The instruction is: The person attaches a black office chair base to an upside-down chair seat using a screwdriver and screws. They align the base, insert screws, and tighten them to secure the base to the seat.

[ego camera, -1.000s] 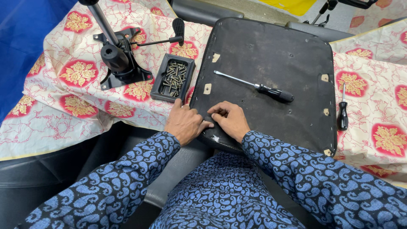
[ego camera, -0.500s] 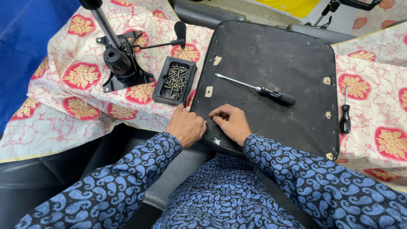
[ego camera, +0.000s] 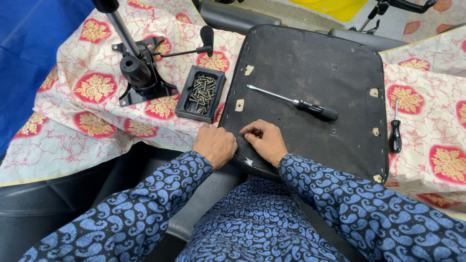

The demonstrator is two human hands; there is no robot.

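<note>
- Chair tilt mechanism, black, with gas-lift column and lever: standing loose on the flowered cloth covering the bench, well apart from the seat, not being touched.
- Screw tray, black, rectangular: lying just beside the seat's left edge, holding a heap of brass-coloured screws.
- Left hand: resting knuckles-up at the seat's near left edge, fingers curled under; whether it is gripping anything cannot be told.
- Right hand: fingers drawn narrow, pinching or pressing at a spot on the seat's near edge; any small item there is hidden.
- Seat base, black, underside up: lying centre, bearing nothing mounted; judging by this, assembly is sitting at an early stage.
- Long screwdriver: lying idle on the seat.
- Small screwdriver: lying on the cloth, right of the seat.
</note>
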